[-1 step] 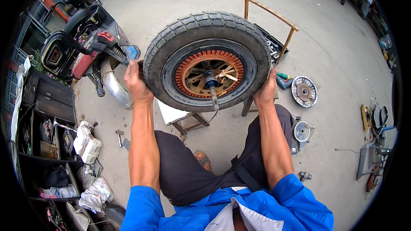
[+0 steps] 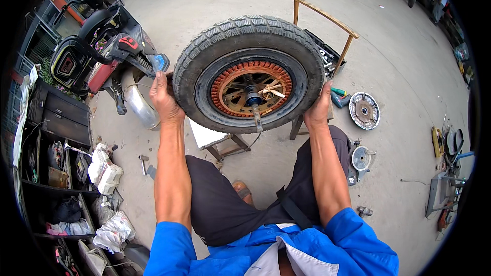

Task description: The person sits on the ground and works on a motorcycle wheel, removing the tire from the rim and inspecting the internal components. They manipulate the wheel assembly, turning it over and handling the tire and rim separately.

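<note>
Between my hands is a hub-motor wheel with a black, treaded tyre point(image 2: 250, 25), tilted so its open side faces me. Inside the rim sits a ring of copper windings point(image 2: 220, 94), and a greasy axle point(image 2: 257, 115) juts out of the middle. Some pale wrapped wire ends point(image 2: 272, 91) lie beside the axle. My left hand point(image 2: 166, 101) grips the tyre's left edge, thumb up, its fingers partly hidden behind the rubber. On the opposite edge, my right hand point(image 2: 318, 107) clasps the tyre in the same way. Below the wheel, a low stool with a white top point(image 2: 204, 134) is partly covered.
A toolbox with a wooden handle point(image 2: 327, 14) stands behind the wheel. To the right lie a round metal cover point(image 2: 364, 111), a green-handled screwdriver point(image 2: 338, 92) and a brake plate point(image 2: 362, 158). A parked scooter point(image 2: 110, 59) is at left, above cluttered black shelving point(image 2: 61, 189).
</note>
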Tool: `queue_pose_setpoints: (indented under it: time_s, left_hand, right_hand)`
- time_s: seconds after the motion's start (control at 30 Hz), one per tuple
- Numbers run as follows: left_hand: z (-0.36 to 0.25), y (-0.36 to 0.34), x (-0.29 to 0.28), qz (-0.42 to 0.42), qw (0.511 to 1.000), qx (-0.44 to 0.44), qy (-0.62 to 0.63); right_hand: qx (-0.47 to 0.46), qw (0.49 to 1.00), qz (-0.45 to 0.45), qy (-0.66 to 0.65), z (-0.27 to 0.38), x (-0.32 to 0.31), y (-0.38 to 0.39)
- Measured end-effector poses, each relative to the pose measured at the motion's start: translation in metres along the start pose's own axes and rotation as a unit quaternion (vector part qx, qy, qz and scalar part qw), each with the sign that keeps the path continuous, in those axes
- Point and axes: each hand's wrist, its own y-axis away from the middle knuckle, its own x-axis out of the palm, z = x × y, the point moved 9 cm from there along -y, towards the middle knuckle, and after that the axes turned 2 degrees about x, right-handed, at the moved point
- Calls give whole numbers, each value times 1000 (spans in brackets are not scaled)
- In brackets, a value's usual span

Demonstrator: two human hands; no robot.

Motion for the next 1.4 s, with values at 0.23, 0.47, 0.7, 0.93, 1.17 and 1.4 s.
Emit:
queue_pose_setpoints:
  time_s: [0.23, 0.47, 0.7, 0.93, 1.17, 1.4]
  left_hand:
    - [9, 4, -7, -68, 998, -4, 18]
    - [22, 1, -15, -64, 998, -22, -2]
    - [34, -4, -20, -76, 996, -47, 9]
    - [34, 0, -3, -42, 996, -62, -40]
    - [46, -1, -7, -46, 994, -73, -65]
    - [45, -2, -2, -42, 995, -72, -56]
  right_hand:
    - [0, 1000, -24, -14, -13, -15, -12]
    - [47, 997, -46, -42, -36, -33, -29]
    - [85, 993, -38, -67, -46, -39, -39]
    - [62, 997, -51, -22, -35, -36, -34]
    - [45, 996, -82, 6, -28, -42, -35]
    - [43, 996, -81, 6, -29, -45, -34]
